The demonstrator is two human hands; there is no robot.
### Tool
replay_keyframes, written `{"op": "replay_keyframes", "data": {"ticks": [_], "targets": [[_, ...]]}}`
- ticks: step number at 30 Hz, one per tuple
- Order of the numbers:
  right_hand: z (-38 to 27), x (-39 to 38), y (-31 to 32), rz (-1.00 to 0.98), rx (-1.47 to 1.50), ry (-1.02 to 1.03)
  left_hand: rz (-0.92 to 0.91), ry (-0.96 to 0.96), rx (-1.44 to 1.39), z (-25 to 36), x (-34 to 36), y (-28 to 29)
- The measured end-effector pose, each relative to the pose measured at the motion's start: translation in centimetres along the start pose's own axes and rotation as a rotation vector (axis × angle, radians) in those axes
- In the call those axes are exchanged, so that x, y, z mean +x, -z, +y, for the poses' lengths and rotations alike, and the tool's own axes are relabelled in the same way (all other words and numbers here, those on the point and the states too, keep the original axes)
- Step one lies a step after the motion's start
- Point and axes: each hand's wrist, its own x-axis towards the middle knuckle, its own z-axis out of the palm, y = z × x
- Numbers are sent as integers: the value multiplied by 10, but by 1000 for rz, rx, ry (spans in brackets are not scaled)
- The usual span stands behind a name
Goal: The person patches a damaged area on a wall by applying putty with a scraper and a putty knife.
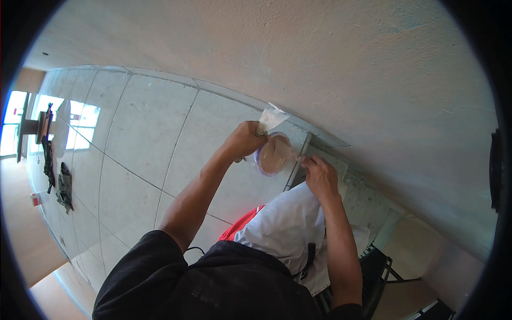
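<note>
My left hand (246,141) is closed around a wide, flat, pale-bladed putty knife (273,118), whose blade points up toward the foot of the wall. Just below and right of that hand, a round tub (260,164) with a whitish-purple rim rests on the floor tiles, with pinkish-brown paste (274,155) in it. My right hand (322,177) is at the tub's right side, fingers pinched on a thin, paste-coloured tool (296,157) that reaches over the rim. Its exact kind is hard to make out.
A plastered wall (341,69) rises along the far side above a tile skirting (240,97). Beside my right hand is a raised tile edge (300,160). Dark cloths (64,186) lie on the tiled floor (138,144) at far left. Dark metal framework (381,269) stands lower right.
</note>
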Motion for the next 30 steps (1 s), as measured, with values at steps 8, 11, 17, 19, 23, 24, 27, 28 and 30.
{"op": "replay_keyframes", "data": {"ticks": [8,11,17,19,23,24,27,28,30], "targets": [[-3,-6,5,99,-25,-36,-35,-7,38,8,-10,-4],[-6,-15,-2,55,27,-108,23,-96,38,-10,-3,-13],[-9,-35,-5,-44,188,-201,40,-116,53,-3,-14,-18],[-12,-33,1,-25,224,-196,21,-64,61,1,-18,-14],[-16,-20,2,120,106,-111,37,-35,10,-9,-15,-11],[-14,-17,1,139,42,-44,52,-47,-6,-11,-14,-11],[-9,-8,-4,238,-26,112,43,6,-18,-14,-6,-9],[-6,-4,-8,241,-26,113,45,5,-17,-18,-3,-8],[-2,2,-16,226,-59,138,-5,23,-66,-22,1,-5]]}}
